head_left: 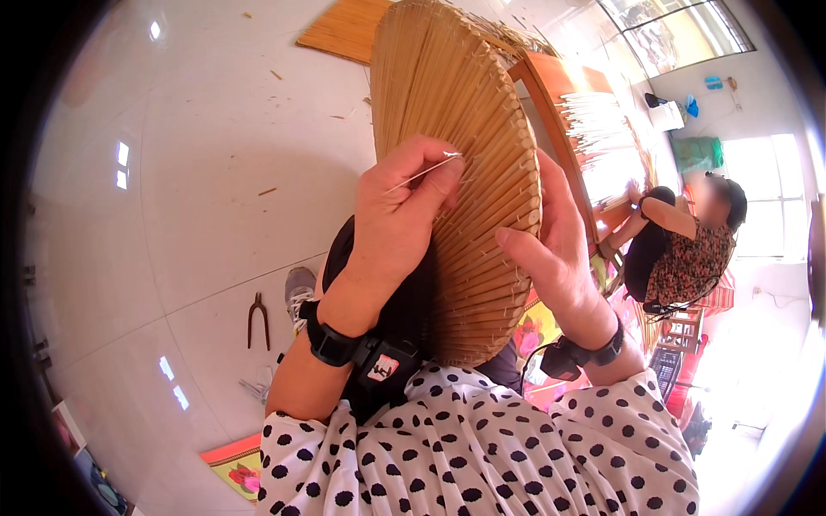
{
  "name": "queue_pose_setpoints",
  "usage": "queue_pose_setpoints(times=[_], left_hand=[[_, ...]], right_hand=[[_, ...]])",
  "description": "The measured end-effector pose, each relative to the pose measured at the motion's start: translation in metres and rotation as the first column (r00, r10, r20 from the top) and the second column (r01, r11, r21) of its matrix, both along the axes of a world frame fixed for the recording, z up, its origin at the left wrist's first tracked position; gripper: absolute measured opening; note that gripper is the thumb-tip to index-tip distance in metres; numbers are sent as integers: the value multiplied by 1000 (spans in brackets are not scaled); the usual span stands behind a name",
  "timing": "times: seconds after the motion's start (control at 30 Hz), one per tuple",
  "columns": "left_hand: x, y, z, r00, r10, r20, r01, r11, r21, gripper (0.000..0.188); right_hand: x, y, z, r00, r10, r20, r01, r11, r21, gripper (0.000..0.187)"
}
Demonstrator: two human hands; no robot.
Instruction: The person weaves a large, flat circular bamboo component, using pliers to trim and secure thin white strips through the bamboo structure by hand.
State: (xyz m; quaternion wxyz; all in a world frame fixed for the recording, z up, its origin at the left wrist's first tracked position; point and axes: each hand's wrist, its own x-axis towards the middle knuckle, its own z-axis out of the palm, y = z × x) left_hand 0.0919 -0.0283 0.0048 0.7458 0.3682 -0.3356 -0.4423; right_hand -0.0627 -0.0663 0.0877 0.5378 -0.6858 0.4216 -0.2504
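A large round piece of tan bamboo-like slats (430, 77) stands tilted up in front of my lap. Its slats fan out in ribs, and small stitches run across them and along the rim. My left hand (400, 206) rests against its face with thumb and forefinger pinched on a thin white thread (422, 174); whether a needle is there too, I cannot tell. At the right edge, my right hand (555, 245) grips the rim, thumb on the ribbed face and fingers behind, partly hidden.
Pliers (258, 322) lie on the pale tiled floor (215, 215) at left, near my shoe (300, 288). Beyond the rim stands a wooden table (559, 86) with many thin pale sticks (598, 138). At right, another person (688, 249) sits working at that table. Bamboo scraps litter the floor.
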Motion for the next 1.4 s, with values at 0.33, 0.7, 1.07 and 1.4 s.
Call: queue_pose_setpoints(times=[0.33, 0.7, 1.07, 1.4], left_hand=[[4, 3, 6, 997, 72, 24, -72, 997, 25, 6], [-2, 17, -5, 985, 43, -166, -19, 989, 147, 9], [-11, 77, 2, 905, 328, -271, -47, 711, 702, 73], [-25, 84, 7, 852, 476, -218, -122, 585, 802, 75]], right_hand=[[-3, 5, -23, 977, -17, 210, -10, 992, 125, 76], [-27, 12, -85, 850, 350, 393, -253, 927, -278, 112], [-34, 4, -101, 774, 369, 514, -258, 926, -276, 115], [-31, -9, -100, 705, 409, 580, -315, 913, -260, 111]])
